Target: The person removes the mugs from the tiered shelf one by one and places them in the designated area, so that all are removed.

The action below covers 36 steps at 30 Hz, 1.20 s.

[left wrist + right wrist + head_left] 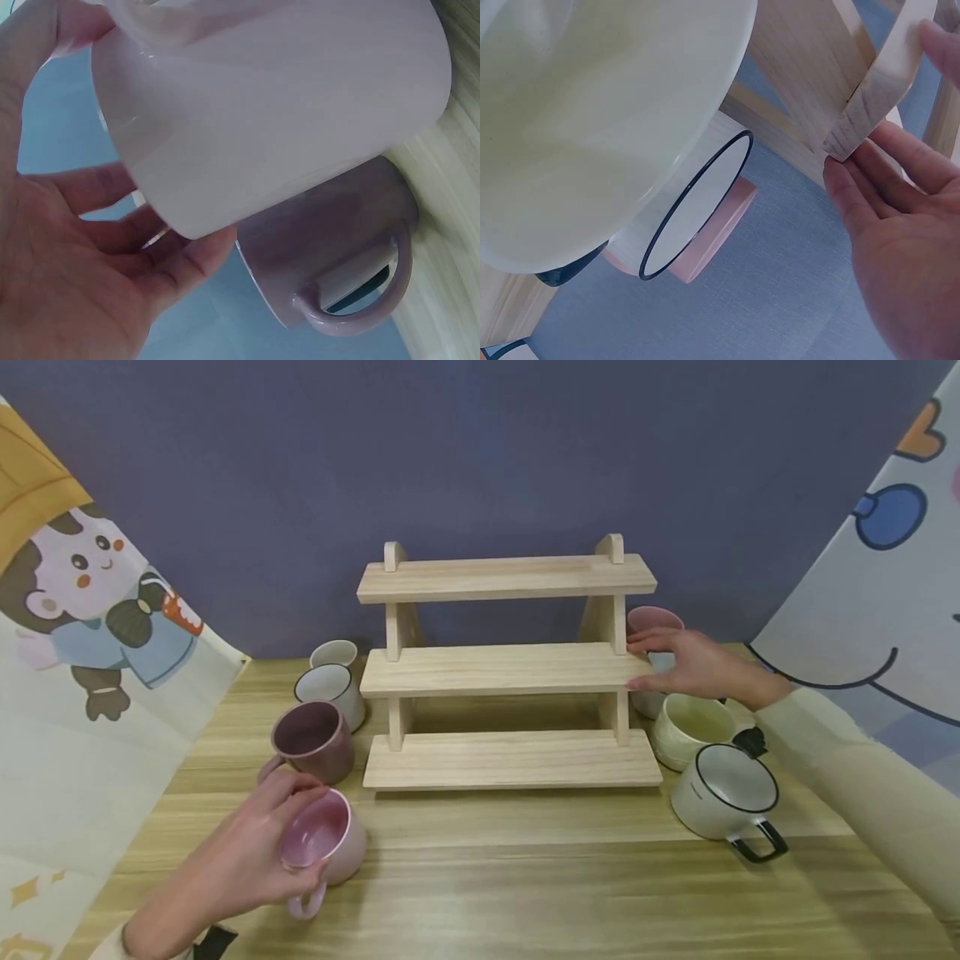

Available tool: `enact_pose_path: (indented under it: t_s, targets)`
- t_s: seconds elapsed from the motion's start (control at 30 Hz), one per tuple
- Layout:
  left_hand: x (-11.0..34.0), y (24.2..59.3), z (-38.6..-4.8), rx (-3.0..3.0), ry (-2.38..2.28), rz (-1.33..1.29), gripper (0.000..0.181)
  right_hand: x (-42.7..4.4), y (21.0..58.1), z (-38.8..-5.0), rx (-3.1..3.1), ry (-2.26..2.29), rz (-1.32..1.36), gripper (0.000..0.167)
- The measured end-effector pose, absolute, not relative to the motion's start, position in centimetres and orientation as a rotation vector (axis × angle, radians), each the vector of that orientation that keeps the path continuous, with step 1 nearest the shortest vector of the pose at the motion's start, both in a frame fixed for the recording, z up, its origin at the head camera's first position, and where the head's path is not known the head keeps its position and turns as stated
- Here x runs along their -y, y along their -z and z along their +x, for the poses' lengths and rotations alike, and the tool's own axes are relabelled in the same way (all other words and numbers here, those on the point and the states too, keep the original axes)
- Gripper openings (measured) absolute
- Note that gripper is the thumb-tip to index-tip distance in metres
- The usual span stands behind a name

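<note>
On the left of the table in the head view, my left hand (251,856) grips a light pink mug (349,853) by its rim, with the thumb near the handle. The left wrist view shows the same pink mug (285,112) close up, fingers (187,274) against its rim. A three-tier wooden display rack (495,670) stands in the middle. At the right end of its middle shelf, my right hand (686,667) holds the board between thumb and fingers. The right wrist view shows the shelf end (881,94) between them.
Left of the rack stand a mauve mug (333,762), a black-rimmed white mug (348,703) and a pale cup (333,652). To its right are a pink cup (654,617), a pale yellow mug (671,743) and a white mug with black handle (697,810). Cloth walls enclose the table.
</note>
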<state>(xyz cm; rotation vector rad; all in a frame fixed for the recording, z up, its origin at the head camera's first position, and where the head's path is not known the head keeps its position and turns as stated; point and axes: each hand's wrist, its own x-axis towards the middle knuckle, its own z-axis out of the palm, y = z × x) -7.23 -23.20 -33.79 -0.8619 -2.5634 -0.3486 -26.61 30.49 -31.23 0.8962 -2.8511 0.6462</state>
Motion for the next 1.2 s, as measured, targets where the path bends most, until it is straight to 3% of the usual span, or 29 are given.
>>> enact_pose_path:
  t_s: [0.5,0.8,1.2]
  targets:
    - [24.5,34.0,-7.9,2.677,0.370,-0.963,0.076,-30.2,30.7,-26.4,2.863,-0.635,0.881,0.060]
    - [24.5,33.9,-8.3,2.585,0.425,-1.013,0.065,-30.4,30.8,-26.3,2.860,-0.621,0.889,0.061]
    - [25.3,33.2,-7.9,2.609,0.320,-1.000,0.075,-30.3,31.0,-26.2,2.866,-0.634,0.902,0.060]
